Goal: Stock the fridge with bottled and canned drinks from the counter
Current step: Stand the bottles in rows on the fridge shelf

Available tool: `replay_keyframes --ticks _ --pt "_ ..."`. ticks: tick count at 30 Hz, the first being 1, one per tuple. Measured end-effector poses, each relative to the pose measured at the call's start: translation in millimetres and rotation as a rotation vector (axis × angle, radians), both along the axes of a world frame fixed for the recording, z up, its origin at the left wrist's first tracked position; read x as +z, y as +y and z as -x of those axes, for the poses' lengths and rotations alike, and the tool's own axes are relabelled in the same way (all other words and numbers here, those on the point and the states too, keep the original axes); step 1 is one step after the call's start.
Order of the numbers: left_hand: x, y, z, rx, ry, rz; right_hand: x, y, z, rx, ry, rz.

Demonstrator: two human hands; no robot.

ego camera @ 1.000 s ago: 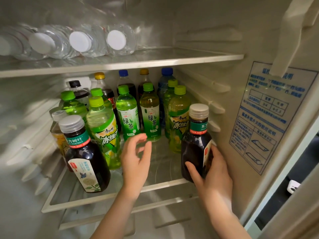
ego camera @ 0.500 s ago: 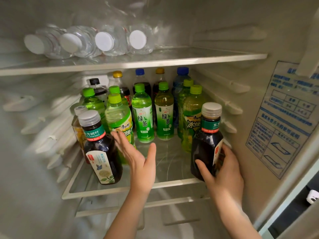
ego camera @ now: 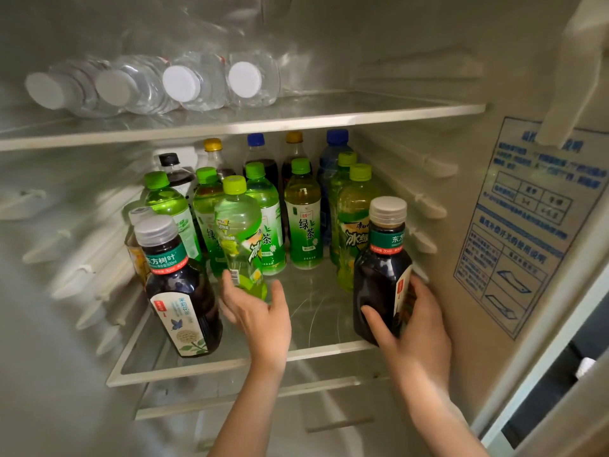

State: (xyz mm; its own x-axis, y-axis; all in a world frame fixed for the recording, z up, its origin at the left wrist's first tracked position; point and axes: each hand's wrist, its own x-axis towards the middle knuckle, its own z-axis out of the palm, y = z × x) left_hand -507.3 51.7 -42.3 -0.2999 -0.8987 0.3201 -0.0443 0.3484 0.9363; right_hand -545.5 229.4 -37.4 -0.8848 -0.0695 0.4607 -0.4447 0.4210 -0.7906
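Observation:
Inside the fridge, my left hand (ego camera: 258,316) grips the base of a green iced tea bottle (ego camera: 239,232), which leans to the left among the other bottles on the middle glass shelf (ego camera: 316,315). My right hand (ego camera: 413,324) holds a dark tea bottle with a grey cap (ego camera: 379,278) at the shelf's front right, close to the fridge wall. A second dark tea bottle (ego camera: 181,298) stands at the front left. Behind them stand several green tea bottles (ego camera: 303,219) and, at the back, cola and blue-capped bottles (ego camera: 336,150).
Several clear water bottles (ego camera: 197,84) lie on their sides on the upper shelf (ego camera: 362,108). A blue printed label (ego camera: 527,225) is stuck on the right inner wall. Bare glass shows between my two hands, and a lower shelf edge (ego camera: 230,404) sits below.
My left hand has moved from open in front of the green iced tea bottle to gripping its base, and the bottle now tilts. The right hand still holds the dark bottle.

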Motion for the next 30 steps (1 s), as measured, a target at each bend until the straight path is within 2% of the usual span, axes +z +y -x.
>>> replay_keyframes --ticks 4,9,16,20,25,30 --pt "6.1 -18.6 5.0 -0.012 0.001 -0.023 -0.1 0.9 -0.6 0.008 0.001 0.0" --pt "3.8 -39.7 3.1 -0.005 -0.074 0.052 -0.5 0.2 0.0 0.007 0.002 -0.004" --pt "-5.8 -43.6 2.3 -0.424 -0.07 0.04 -0.2 0.0 0.5 0.009 0.003 -0.008" --pt "-2.5 -34.9 13.6 -0.659 -0.076 -0.06 0.2 0.8 -0.1 0.015 0.007 -0.004" --pt "1.6 -26.9 28.7 -0.723 -0.082 -0.102 1.1 1.5 -0.3 0.021 0.005 0.003" --pt "4.1 -25.0 34.7 -0.706 -0.087 -0.06 1.4 1.0 -1.5 0.015 0.007 0.002"
